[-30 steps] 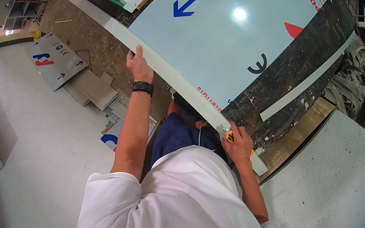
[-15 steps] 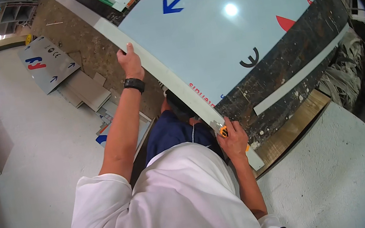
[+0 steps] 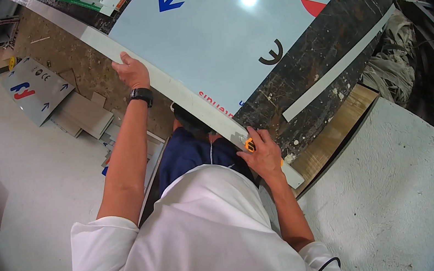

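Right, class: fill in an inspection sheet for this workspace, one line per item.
Surface: dark, paint-spattered worktable.
Job's things: large pale sign panel with blue arrow; long white straightedge strip; yellow utility knife.
Clutter: loose white strip; grey sign boards on floor.
Hands: left hand presses the strip; right hand grips the knife.
Cables: thin black cord by right sleeve.
Surroundings: pale floor, wooden board.
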Demonstrator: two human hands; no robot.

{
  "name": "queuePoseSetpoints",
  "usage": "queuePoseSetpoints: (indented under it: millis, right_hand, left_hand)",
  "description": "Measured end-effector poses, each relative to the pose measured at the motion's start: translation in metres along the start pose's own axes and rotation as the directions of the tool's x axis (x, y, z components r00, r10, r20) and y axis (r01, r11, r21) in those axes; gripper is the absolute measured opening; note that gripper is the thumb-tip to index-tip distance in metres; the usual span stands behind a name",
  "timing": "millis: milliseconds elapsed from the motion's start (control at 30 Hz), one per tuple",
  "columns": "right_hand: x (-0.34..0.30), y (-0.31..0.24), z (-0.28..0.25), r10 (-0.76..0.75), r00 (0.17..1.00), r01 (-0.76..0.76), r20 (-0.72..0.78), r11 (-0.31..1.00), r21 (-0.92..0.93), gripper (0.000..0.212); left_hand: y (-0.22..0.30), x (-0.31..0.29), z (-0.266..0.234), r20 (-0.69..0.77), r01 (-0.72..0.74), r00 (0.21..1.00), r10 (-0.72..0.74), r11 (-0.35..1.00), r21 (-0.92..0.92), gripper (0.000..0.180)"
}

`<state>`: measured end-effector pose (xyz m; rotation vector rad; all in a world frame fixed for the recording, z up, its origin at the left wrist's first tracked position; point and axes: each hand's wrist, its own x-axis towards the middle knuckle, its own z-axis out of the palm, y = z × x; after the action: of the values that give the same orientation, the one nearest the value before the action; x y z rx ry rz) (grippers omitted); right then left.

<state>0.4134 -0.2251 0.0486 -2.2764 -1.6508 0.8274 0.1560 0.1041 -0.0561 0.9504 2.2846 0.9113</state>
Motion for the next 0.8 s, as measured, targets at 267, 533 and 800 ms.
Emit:
queuePoseSetpoints:
  millis: [267, 533, 800]
  right_hand:
    - [0.012, 0.021, -0.047, 0.171, 0.983, -0.141, -0.064, 0.934, 0.329, 0.067]
    - [0.014, 0.025, -0.067, 0.364, 0.932, -0.291, 0.009, 0.730, 0.619, 0.039]
    - [0.018, 0.024, -0.038, 0.447, 0.879, -0.109, -0.167, 0.528, 0.842, 0.024]
  left_hand:
    - [0.002, -0.003, 0.000, 0.007, -0.016, 1.000, 0.016, 1.000, -0.011, 0.069]
    - [-0.004, 0.002, 0.001, -0.021, -0.007, 1.000, 0.006, 0.999, -0.051, 0.071]
    - [-0.004, 0.001, 0.003, -0.014, 0.012, 1.000, -0.012, 0.998, -0.061, 0.072]
